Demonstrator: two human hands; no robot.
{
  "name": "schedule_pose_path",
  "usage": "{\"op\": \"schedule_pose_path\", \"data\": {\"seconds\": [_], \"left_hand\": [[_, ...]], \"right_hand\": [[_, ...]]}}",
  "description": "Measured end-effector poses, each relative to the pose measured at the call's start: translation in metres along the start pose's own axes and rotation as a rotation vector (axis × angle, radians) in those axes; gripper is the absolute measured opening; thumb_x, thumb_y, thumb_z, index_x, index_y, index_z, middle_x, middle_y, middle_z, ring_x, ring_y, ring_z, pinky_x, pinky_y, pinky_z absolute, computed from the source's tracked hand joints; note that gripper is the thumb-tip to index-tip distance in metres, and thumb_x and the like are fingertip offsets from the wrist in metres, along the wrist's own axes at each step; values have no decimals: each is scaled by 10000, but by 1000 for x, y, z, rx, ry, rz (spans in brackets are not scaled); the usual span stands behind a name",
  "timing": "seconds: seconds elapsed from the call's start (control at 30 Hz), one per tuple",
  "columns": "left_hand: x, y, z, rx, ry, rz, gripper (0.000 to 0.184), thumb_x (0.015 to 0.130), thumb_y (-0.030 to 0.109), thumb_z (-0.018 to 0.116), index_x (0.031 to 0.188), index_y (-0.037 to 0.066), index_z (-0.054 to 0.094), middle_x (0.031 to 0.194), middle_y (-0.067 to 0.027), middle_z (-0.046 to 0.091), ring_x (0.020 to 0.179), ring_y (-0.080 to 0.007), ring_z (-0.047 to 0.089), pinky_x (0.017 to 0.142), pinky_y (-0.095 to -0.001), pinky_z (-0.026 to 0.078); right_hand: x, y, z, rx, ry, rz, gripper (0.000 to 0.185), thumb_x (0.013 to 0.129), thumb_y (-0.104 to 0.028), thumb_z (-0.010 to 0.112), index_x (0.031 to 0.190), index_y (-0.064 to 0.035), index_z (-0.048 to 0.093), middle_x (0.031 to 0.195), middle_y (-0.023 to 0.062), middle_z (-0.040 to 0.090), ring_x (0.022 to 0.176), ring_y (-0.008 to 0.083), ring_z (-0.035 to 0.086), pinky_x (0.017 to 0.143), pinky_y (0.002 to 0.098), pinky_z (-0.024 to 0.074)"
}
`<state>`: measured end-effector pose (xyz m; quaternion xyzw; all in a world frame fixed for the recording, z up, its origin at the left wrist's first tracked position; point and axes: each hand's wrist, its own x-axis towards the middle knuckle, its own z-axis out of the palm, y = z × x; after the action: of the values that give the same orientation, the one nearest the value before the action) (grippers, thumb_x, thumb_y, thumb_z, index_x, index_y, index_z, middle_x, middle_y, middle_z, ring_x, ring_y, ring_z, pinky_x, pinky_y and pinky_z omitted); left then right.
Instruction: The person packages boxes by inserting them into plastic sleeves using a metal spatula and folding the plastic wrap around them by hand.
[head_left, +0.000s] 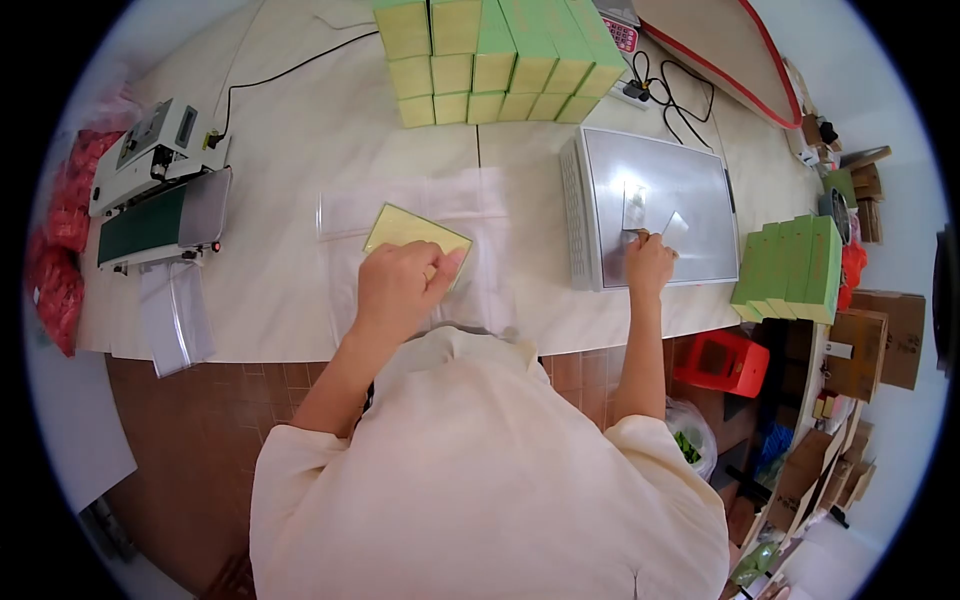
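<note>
My left hand (398, 285) is closed at the near side of a flat yellow box with green edges (415, 228), which it grips. That box lies turned at an angle above clear plastic sheets (345, 205) on the table. Over to the right, my right hand (650, 263) reaches onto the flat top of a grey metal case (690, 180). Its fingertips are drawn together at the lower edge of a small clear rectangular piece (634, 203). Beside them a second small shiny piece (677, 226) rests on the case. Whatever is between the fingertips is hidden.
Stacked green-and-yellow boxes (490, 75) stand at the back. More green boxes (790, 265) are at the right edge. A sealing machine (160, 190) sits at the left, with clear plastic bags (175, 310) below. Black cables (690, 105) cross the back. A red stool (722, 362) is on the floor.
</note>
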<state>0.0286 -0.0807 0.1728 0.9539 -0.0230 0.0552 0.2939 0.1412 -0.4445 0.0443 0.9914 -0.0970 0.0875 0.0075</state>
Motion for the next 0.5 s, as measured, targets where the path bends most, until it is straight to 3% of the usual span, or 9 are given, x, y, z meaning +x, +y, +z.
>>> {"op": "schedule_pose_path", "data": {"seconds": [0.07, 0.13, 0.17, 0.27, 0.33, 0.37, 0.43, 0.5], "left_hand": [[-4, -1, 9, -3, 63, 48, 277, 900, 289, 646, 719, 79, 651, 702, -30, 669, 589, -236, 582, 597, -347, 450], [-7, -3, 16, -12, 127, 83, 245, 882, 279, 666, 734, 85, 658, 755, -18, 686, 600, -230, 588, 606, -340, 452], [-8, -4, 19, 3, 181, 94, 210, 861, 262, 687, 746, 88, 661, 799, -6, 693, 609, -225, 592, 613, -335, 454], [-9, -6, 22, 4, 258, 73, 158, 833, 226, 715, 767, 93, 663, 842, 8, 701, 616, -215, 597, 626, -323, 456], [-10, -9, 21, -3, 279, 43, 138, 826, 208, 723, 777, 95, 662, 841, 10, 702, 615, -210, 599, 632, -318, 456], [-11, -11, 20, 8, 285, 32, 127, 827, 197, 723, 786, 96, 657, 838, 13, 698, 610, -200, 597, 649, -314, 453], [-12, -13, 19, 18, 292, 18, 117, 829, 185, 723, 795, 98, 652, 835, 17, 694, 605, -190, 596, 665, -311, 449], [-13, -16, 18, 58, 308, 38, 115, 835, 177, 720, 811, 99, 640, 832, 27, 675, 574, -171, 574, 715, -309, 427]], "right_hand": [[-2, 0, -2, -20, -4, -9, 211, 889, -220, 596, 894, -11, 624, 810, 138, 688, 817, 335, 647, 940, 446, 400], [-11, -1, -8, 326, 104, -26, 232, 949, -254, 549, 937, -31, 614, 804, 130, 686, 771, 316, 650, 994, 443, 351], [-20, -2, -17, 322, 101, -31, 232, 949, -254, 549, 937, -31, 614, 804, 130, 686, 771, 316, 650, 994, 443, 351], [-45, -32, -92, 560, -78, -196, 239, 972, -247, 555, 1027, -19, 600, 753, 130, 651, 661, 277, 615, 891, 391, 435], [-58, -40, -122, 802, -350, -313, 212, 958, -181, 597, 1075, -4, 600, 742, 133, 623, 603, 242, 570, 699, 317, 485], [-62, -42, -133, 800, -351, -313, 212, 958, -181, 597, 1075, -4, 600, 742, 133, 623, 603, 242, 570, 699, 317, 485], [-68, -48, -151, 893, -443, -468, 210, 923, -98, 636, 1086, 28, 596, 758, 141, 612, 607, 220, 554, 563, 281, 463], [-73, -52, -161, 862, -466, -476, 200, 900, -95, 661, 1048, 30, 609, 797, 148, 632, 636, 240, 596, 599, 307, 489]]}}
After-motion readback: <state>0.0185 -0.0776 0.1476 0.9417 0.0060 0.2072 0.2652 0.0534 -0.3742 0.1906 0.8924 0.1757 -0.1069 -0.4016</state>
